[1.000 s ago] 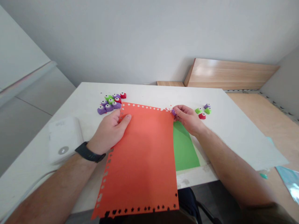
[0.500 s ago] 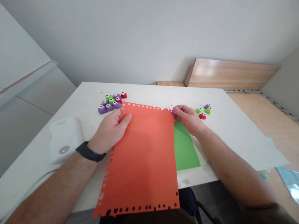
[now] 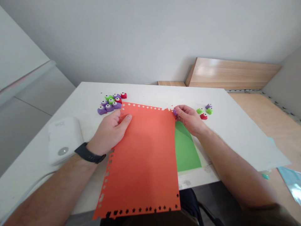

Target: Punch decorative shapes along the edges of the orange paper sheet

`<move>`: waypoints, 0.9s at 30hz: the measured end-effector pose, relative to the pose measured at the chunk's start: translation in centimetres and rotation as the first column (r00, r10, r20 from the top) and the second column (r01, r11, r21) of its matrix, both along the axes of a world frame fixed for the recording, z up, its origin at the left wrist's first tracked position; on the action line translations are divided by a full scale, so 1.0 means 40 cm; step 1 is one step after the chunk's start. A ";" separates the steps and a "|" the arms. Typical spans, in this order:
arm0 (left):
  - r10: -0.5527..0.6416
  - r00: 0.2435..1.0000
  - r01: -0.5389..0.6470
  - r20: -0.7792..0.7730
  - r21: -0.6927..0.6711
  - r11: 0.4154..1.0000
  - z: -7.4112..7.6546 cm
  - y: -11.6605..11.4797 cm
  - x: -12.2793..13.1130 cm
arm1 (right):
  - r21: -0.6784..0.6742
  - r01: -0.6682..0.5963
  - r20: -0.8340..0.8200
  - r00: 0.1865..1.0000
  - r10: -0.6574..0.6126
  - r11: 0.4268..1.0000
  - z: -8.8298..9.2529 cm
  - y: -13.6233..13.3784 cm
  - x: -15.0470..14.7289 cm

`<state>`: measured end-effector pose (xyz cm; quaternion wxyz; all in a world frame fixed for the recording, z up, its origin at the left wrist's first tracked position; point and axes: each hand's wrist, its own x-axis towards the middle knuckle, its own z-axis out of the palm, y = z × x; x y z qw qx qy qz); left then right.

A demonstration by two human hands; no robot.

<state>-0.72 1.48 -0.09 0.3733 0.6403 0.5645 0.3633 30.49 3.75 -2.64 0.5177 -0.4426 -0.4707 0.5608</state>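
My left hand (image 3: 111, 128) grips the left edge of an orange paper sheet (image 3: 145, 153), thumb on top. Small shapes are punched along the sheet's top, left and bottom edges. At the sheet's top right corner, my right hand (image 3: 189, 118) pinches a small purple craft punch (image 3: 174, 112), which is partly hidden by the fingers and sits on the paper's edge. Beyond my left hand stands a cluster of several purple, green and red craft punches (image 3: 111, 102). To the right of my right hand are several more, among them a red punch (image 3: 203, 116).
Under the orange sheet, a green paper sheet (image 3: 187, 150) lies on the white table (image 3: 145, 91). A white device (image 3: 64, 139) with a cable is at the left. A wooden board (image 3: 232, 73) stands beyond the table's right rear corner.
The view has shifted very slightly. Both hands, the orange sheet and the purple punch keep nearly the same places.
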 end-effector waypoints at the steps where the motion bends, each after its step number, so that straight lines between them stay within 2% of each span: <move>1: -0.017 1.000 0.017 0.008 -0.013 1.000 -0.002 0.001 -0.002 | -0.002 0.000 -0.001 1.000 0.000 1.000 0.000 0.000 0.000; 11: -0.009 0.999 0.010 0.039 -0.046 0.999 0.014 -0.004 0.005 | -0.016 0.010 0.002 1.000 -0.010 1.000 0.007 -0.003 -0.006; 27: -0.020 1.000 0.020 -0.004 -0.053 0.998 0.000 0.001 -0.004 | -0.031 0.024 -0.077 0.997 -0.027 0.999 0.022 -0.006 -0.016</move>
